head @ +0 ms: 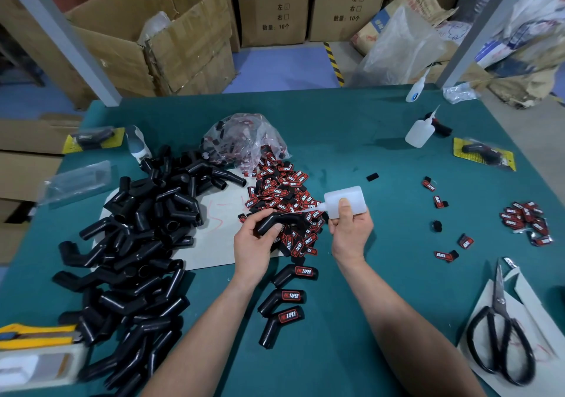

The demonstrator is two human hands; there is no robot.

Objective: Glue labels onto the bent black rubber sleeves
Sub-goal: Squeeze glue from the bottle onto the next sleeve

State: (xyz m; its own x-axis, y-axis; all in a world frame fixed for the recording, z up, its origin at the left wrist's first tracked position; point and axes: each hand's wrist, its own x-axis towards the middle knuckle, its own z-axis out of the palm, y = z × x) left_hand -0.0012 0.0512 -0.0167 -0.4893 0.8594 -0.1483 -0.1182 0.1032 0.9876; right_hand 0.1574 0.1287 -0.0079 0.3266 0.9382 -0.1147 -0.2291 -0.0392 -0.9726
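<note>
Gripping a bent black sleeve point(276, 220) in your left hand point(253, 245) over the label pile point(287, 194), your right hand point(350, 231) clasps the glue bottle point(345, 199), nozzle pointing at the sleeve.

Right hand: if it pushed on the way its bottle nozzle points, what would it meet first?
Most likely the bent black rubber sleeve held in the left hand: the right hand aims its translucent white plastic glue bottle leftwards at it. Whether the tip touches is unclear.
</note>
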